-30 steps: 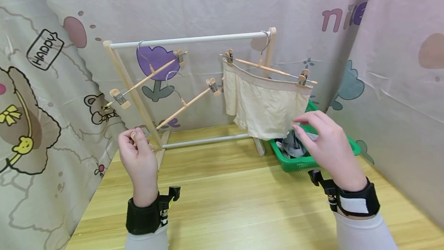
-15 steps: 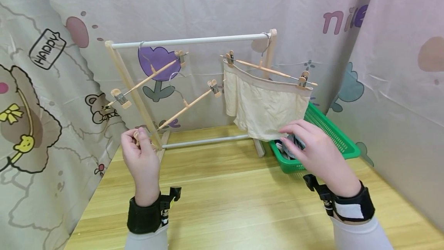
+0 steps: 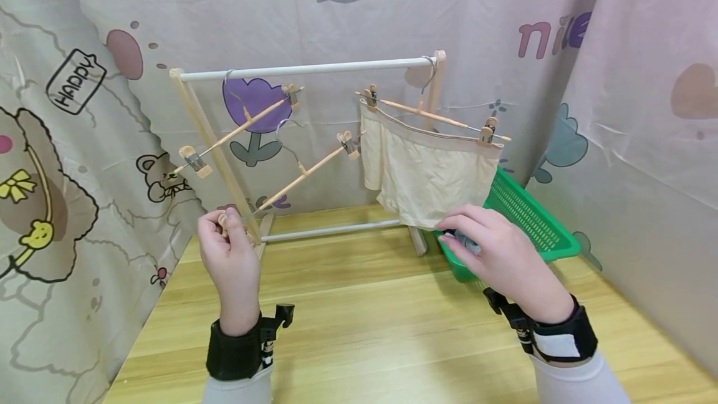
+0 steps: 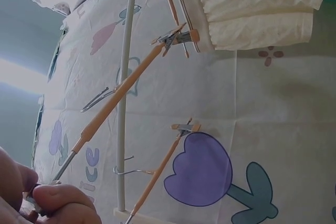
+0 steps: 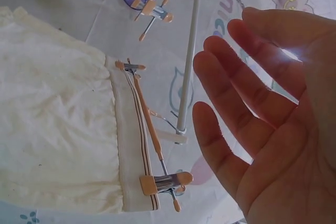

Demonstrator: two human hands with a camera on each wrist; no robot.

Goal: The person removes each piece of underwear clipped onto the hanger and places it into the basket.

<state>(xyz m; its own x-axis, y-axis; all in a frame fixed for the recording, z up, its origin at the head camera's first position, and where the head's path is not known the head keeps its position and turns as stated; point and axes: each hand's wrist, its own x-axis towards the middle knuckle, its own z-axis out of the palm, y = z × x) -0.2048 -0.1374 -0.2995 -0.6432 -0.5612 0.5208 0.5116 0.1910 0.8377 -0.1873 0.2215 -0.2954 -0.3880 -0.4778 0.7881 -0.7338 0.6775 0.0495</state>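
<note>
My left hand (image 3: 231, 257) grips one end clip of a wooden clip hanger (image 3: 286, 186). The hanger slants up to the right, its metal hook free of the rack's rail (image 3: 320, 69). In the left wrist view, thumb and fingers close round the near end of this hanger (image 4: 107, 107). Cream shorts (image 3: 426, 173) hang by the waistband from two clips of another hanger (image 3: 421, 106) at the rail's right end. My right hand (image 3: 499, 260) is beside their lower hem, fingers apart and loosely bent, holding nothing; its palm (image 5: 294, 166) looks bare in the right wrist view.
A third clip hanger (image 3: 247, 122) hangs from the rail's left end, with no garment on it. Behind my right hand, a green basket (image 3: 538, 223) stands on the wooden table (image 3: 364, 329), with some dark and grey cloth partly visible. Patterned curtains enclose the back and sides.
My right hand has moved left and slightly down, from the right of the shorts to just below their hem. The left hand and its hanger have shifted only slightly.
</note>
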